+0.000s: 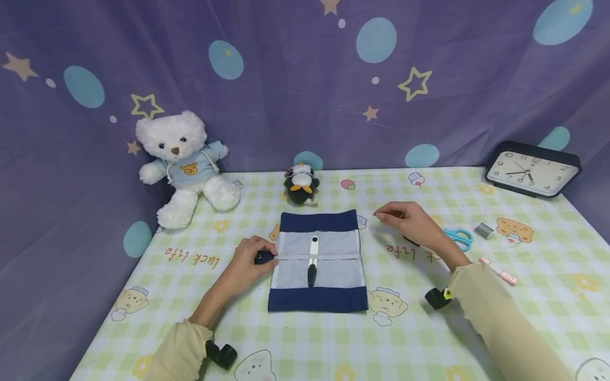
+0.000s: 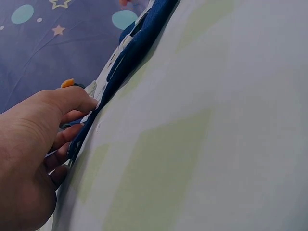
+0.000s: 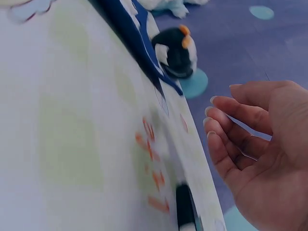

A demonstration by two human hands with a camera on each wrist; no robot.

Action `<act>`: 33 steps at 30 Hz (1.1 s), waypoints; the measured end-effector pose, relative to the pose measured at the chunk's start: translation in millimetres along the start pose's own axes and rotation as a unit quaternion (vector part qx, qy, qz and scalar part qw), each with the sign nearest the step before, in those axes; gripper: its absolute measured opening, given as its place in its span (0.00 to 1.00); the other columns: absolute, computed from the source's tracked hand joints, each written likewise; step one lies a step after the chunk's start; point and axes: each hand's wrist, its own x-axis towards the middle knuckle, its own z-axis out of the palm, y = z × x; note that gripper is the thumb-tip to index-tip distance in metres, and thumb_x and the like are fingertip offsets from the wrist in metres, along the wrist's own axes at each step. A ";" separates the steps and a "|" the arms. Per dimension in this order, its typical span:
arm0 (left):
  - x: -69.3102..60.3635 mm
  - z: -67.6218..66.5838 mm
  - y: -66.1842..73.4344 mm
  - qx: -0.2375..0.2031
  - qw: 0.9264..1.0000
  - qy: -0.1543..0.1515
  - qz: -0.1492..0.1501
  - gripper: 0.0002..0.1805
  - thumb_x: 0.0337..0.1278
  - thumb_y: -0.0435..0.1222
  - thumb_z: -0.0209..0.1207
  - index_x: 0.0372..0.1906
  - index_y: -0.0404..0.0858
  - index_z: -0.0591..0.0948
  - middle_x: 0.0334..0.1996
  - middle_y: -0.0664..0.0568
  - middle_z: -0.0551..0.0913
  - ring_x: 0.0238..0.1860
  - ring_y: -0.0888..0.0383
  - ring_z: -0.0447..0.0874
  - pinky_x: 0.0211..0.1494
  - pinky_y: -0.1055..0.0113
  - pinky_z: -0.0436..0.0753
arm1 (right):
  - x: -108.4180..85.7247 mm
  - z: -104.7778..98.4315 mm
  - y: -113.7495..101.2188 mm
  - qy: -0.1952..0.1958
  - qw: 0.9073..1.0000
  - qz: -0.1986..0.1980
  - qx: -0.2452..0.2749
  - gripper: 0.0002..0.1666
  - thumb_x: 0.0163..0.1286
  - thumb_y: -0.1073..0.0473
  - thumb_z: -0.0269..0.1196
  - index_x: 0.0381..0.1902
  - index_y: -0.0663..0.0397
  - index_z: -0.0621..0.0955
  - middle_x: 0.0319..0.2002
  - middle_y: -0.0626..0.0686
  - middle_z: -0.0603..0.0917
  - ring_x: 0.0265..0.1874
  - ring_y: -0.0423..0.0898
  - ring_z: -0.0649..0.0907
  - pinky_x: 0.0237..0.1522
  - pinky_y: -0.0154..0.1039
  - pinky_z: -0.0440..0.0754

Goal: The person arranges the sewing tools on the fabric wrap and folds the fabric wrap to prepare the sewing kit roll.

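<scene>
A flat grey cloth organiser [image 1: 290,275] with navy ends lies open on the table, a thin pale band running across its middle. Tucked at that band is a slim white tool [image 1: 314,248] with a black end; its kind is unclear. My left hand [image 1: 248,259] pinches the organiser's left edge, where a small dark blue piece [image 1: 263,257] shows between the fingers. In the left wrist view, thumb and fingers meet at the navy edge [image 2: 120,72]. My right hand [image 3: 260,139] hovers beyond the organiser's right side, fingers loosely bent, with nothing visible in them.
Right of the organiser are turquoise-handled scissors [image 1: 458,239], partly behind my right hand, a grey thread spool [image 1: 484,230] and a pink-and-white stick [image 1: 498,271]. A penguin toy [image 1: 301,184], a white teddy bear [image 1: 183,164] and a clock [image 1: 534,169] stand at the back.
</scene>
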 end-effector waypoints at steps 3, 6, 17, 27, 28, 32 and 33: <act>-0.9 -0.1 -0.2 0.001 1.000 0.000 -0.003 0.08 0.60 0.33 0.72 0.41 0.46 0.85 0.47 0.52 0.81 0.52 0.47 0.72 0.56 0.46 0.65 | -12.3 -9.6 6.1 0.009 1.000 0.007 0.012 0.19 0.81 0.55 0.60 0.57 0.63 0.85 0.52 0.61 0.86 0.47 0.57 0.85 0.47 0.40 0.81; -1.4 -0.1 -0.1 0.000 1.000 0.000 -0.005 0.08 0.61 0.34 0.72 0.41 0.47 0.85 0.47 0.52 0.81 0.52 0.47 0.72 0.56 0.46 0.65 | -22.9 -17.5 11.2 0.016 1.000 0.016 0.018 0.19 0.81 0.54 0.59 0.57 0.63 0.85 0.53 0.61 0.86 0.48 0.57 0.86 0.47 0.38 0.82; -0.3 -0.5 -0.5 -0.001 1.000 -0.002 0.007 0.08 0.61 0.33 0.71 0.42 0.47 0.85 0.47 0.53 0.81 0.51 0.49 0.73 0.57 0.46 0.65 | -56.0 -38.4 19.6 0.059 0.998 0.023 -0.010 0.17 0.80 0.55 0.60 0.56 0.61 0.85 0.52 0.62 0.86 0.44 0.38 0.85 0.40 0.32 0.81; -0.3 0.4 -0.2 0.010 1.000 0.003 0.015 0.08 0.60 0.33 0.72 0.41 0.46 0.85 0.46 0.53 0.81 0.50 0.49 0.72 0.56 0.47 0.65 | -83.7 -49.6 26.1 0.068 0.993 0.040 -0.084 0.15 0.79 0.55 0.62 0.55 0.59 0.86 0.51 0.59 0.87 0.42 0.34 0.83 0.40 0.29 0.79; -0.2 0.2 0.0 0.011 1.000 0.003 0.016 0.08 0.60 0.33 0.72 0.41 0.46 0.85 0.46 0.53 0.81 0.49 0.49 0.72 0.55 0.48 0.65 | -86.4 -50.7 26.3 0.067 0.992 0.046 -0.095 0.15 0.79 0.55 0.62 0.54 0.59 0.86 0.50 0.59 0.87 0.41 0.35 0.83 0.39 0.31 0.79; -0.3 -0.1 0.8 0.020 1.000 0.004 0.019 0.07 0.59 0.33 0.72 0.40 0.46 0.86 0.46 0.52 0.81 0.49 0.48 0.72 0.54 0.47 0.65 | -95.7 -52.6 28.2 0.067 0.988 0.053 -0.128 0.14 0.78 0.55 0.64 0.52 0.60 0.86 0.43 0.55 0.87 0.34 0.39 0.82 0.33 0.35 0.78; -0.4 -0.1 0.9 0.024 0.999 0.004 0.020 0.07 0.59 0.33 0.72 0.40 0.46 0.86 0.46 0.52 0.81 0.49 0.47 0.72 0.54 0.47 0.66 | -97.7 -52.8 28.6 0.067 0.987 0.054 -0.134 0.14 0.78 0.56 0.64 0.51 0.60 0.86 0.42 0.53 0.87 0.33 0.39 0.81 0.33 0.35 0.77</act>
